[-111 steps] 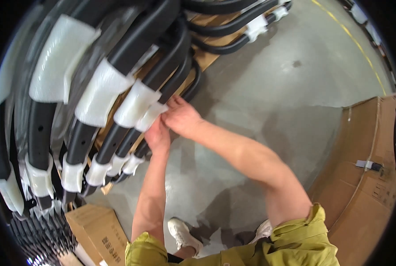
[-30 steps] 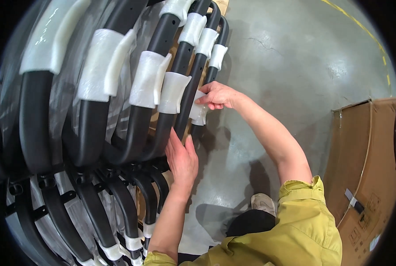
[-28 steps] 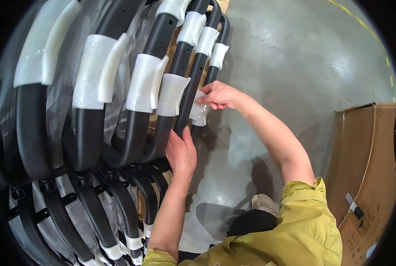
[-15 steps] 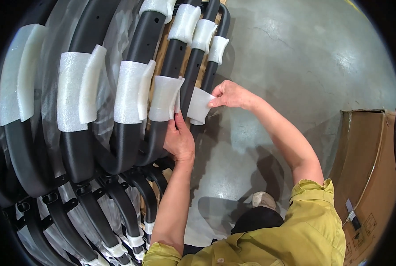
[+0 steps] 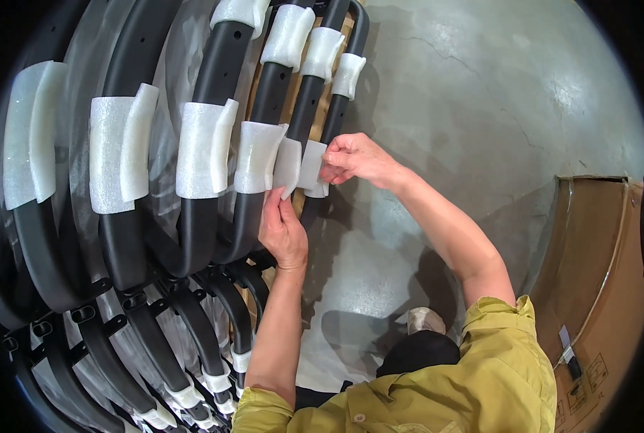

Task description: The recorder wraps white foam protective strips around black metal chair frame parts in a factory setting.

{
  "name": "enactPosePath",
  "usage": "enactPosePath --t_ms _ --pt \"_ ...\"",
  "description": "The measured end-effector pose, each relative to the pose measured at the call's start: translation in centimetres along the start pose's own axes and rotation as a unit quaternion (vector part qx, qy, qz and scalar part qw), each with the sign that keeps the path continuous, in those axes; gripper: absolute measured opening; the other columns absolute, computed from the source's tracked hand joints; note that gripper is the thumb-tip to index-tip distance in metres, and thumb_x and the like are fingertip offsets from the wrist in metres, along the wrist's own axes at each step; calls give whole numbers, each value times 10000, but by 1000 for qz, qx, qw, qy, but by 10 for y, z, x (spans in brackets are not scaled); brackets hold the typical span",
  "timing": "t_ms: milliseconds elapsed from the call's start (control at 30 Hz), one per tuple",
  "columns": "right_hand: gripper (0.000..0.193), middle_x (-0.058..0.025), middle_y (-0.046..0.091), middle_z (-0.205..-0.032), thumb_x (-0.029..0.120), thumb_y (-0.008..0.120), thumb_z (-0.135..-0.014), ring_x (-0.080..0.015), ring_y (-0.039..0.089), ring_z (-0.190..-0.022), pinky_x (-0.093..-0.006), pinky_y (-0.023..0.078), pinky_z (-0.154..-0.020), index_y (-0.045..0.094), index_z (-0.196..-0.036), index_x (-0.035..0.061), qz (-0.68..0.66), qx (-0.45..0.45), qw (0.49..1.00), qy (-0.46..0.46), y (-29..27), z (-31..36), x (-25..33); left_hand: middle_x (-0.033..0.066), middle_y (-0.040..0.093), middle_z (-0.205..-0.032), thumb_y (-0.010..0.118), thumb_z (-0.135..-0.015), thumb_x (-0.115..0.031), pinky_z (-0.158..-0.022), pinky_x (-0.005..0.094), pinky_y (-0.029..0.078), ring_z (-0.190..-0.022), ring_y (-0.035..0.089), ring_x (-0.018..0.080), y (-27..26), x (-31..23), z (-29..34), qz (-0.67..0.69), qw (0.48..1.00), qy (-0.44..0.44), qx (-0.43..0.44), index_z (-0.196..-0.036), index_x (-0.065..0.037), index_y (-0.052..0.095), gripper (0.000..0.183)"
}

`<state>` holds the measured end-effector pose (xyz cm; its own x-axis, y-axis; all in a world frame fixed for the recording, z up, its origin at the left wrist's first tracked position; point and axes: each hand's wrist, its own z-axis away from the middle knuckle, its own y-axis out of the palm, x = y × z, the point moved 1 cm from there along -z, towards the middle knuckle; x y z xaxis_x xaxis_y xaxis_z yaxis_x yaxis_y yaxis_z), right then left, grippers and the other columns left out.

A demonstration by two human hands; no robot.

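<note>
My left hand reaches up between black bent tubes and pinches the lower edge of a white foam sheet. Across from it, my right hand is closed with fingertips on a white foam flap. A black tube runs down between the two foam parts; whether they are one sheet wrapped behind it, I cannot tell. Just left of my left hand, a foam wrap sits around the neighbouring tube. Below my right fingers, a bit of foam shows against the outermost tube.
More tubes with foam wraps stand in a row to the left, clear plastic film between them. Below lies another layer of black tubes. Grey concrete floor spreads right, with a large cardboard box at its edge.
My right hand has shifted slightly left with the foam flap. The foam at my left fingertips now shows broad and flat, where before only a narrow edge showed. The view has shifted slightly.
</note>
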<state>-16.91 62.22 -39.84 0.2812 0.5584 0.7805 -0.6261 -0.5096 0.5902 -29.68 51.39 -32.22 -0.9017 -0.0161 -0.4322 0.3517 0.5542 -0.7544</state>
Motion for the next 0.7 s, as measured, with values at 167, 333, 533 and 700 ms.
enactPosePath --t_ms 167,333,533,700 --pt "213 -102 610 -754 211 554 -829 -163 604 -701 -267 498 -628 525 -803 1 -12 -1 1000 2 -3 1 -8 165 552 -1068 478 -855 -105 -796 334 432 -954 542 306 1 1 -5 0 999 14 43 -964 -1 506 153" --pt "168 -98 607 -740 166 547 -833 -160 601 -682 -264 500 -620 524 -807 2 -25 -6 1000 -8 -3 1 -19 161 507 -1145 488 -849 -67 -901 331 357 -1037 488 253 3 -2 -4 39 998 -26 51 -957 19 490 137" --pt "147 -100 604 -760 150 547 -827 -172 601 -703 -274 501 -632 516 -815 7 -56 -7 998 2 -9 10 -25 175 497 -1148 506 -829 -43 -916 348 353 -1070 473 281 -1 -14 -2 -16 996 -29 78 -1087 16 468 268" --pt "146 -112 610 -774 176 573 -797 -210 612 -714 -295 499 -630 526 -799 37 -119 -10 993 25 -30 40 -32 179 506 -1117 566 -731 38 -890 387 378 -1040 482 332 -14 -18 31 28 989 116 89 -1076 19 484 355"
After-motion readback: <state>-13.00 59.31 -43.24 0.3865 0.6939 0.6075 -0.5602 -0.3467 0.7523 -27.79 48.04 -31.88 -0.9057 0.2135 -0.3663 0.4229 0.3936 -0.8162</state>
